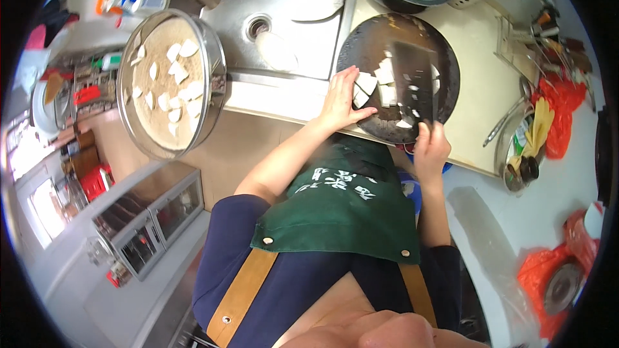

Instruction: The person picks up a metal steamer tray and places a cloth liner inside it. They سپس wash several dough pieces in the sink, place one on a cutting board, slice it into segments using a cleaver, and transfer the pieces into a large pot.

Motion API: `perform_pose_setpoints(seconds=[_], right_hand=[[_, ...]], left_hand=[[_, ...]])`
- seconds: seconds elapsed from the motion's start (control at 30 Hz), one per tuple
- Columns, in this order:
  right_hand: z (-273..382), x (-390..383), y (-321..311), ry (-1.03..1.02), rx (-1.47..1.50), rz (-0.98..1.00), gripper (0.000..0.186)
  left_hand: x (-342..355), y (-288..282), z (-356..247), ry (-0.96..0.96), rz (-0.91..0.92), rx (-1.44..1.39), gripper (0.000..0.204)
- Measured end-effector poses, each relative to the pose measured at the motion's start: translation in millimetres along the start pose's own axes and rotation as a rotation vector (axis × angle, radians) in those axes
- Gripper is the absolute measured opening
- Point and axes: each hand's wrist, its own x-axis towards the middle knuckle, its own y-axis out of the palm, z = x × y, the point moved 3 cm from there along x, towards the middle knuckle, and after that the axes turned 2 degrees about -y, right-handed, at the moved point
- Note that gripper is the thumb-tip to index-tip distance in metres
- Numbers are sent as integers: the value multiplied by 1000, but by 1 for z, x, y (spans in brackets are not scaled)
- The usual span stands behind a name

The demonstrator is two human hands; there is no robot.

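Left hand (342, 100) lies flat, fingers spread; right hand (431, 145) is clenched

The round dark chopping block (445, 71) looks like worn wood, matt and stained, with pale smooth white slices (385, 84) on it. The broad cleaver blade (412, 80) is dull grey metal, blurred. The stainless steel sink (284, 32) is brushed and softly shiny, and the round metal-rimmed sieve tray (216, 71) has a glossy steel wall around a matt, rough brownish mesh bed. The worktop (480, 109) under the block is smooth, cream and matt. The green apron bib (342, 219) is matt cloth with shiny metal studs and tan straps that look like leather. The red bags (561, 116) are thin glossy plastic.
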Motion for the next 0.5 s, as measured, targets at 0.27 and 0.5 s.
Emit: perform_pose_setpoints(seconds=[0.27,0.5], right_hand=[[-124,-114,2,913,873,-394,19],[-140,-132,33,984,879,-274,20]], left_hand=[[18,23,-2,124,100,-14,93],[14,39,-4,49,-32,26,82]])
